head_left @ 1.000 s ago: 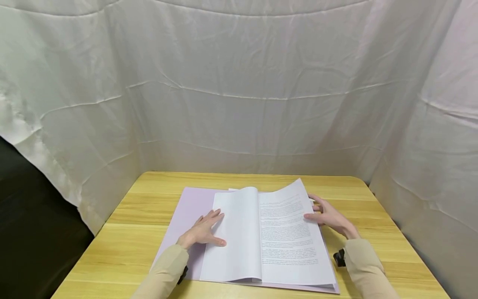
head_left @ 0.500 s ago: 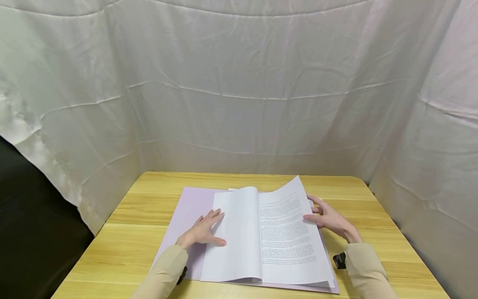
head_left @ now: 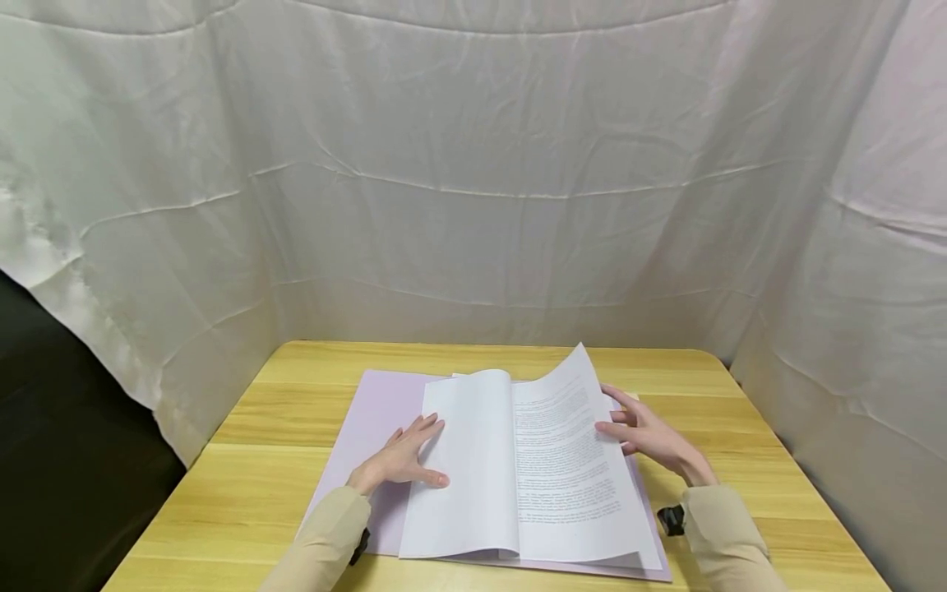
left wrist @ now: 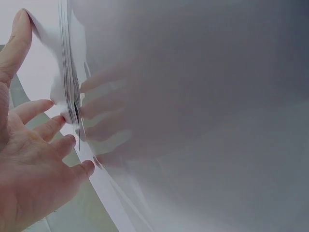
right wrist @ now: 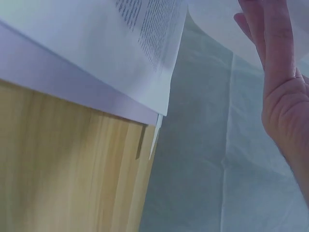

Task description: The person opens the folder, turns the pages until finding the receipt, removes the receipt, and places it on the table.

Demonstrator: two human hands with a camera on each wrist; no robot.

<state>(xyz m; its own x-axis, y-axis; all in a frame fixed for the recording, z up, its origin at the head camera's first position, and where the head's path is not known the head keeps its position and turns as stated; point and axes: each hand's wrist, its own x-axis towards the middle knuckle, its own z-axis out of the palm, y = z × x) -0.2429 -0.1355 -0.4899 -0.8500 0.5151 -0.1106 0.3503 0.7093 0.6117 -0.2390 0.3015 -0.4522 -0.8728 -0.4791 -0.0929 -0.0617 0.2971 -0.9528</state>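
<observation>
A lilac folder (head_left: 385,395) lies spread on the table, with white paper on it. On the left, turned sheets (head_left: 473,460) bulge up along the middle fold. My left hand (head_left: 403,456) rests over their outer edge with fingers spread; the left wrist view shows its fingertips (left wrist: 65,118) along the stacked edges, mirrored in a glossy surface. On the right, a printed sheet of paper (head_left: 565,460) curves upward, its far corner raised. My right hand (head_left: 651,432) holds its right edge, thumb on top and fingers behind. More sheets show beneath.
The wooden table (head_left: 244,477) extends around the folder, its rounded far corners near a pale hanging cloth (head_left: 473,230). A black surface (head_left: 66,444) is at the far left. Dark wrist devices (head_left: 672,520) sit at the sleeves.
My right hand has moved slightly left with the printed sheet, whose far corner has risen and shifted left. More of the sheet below shows at the lower right. My left hand stays put.
</observation>
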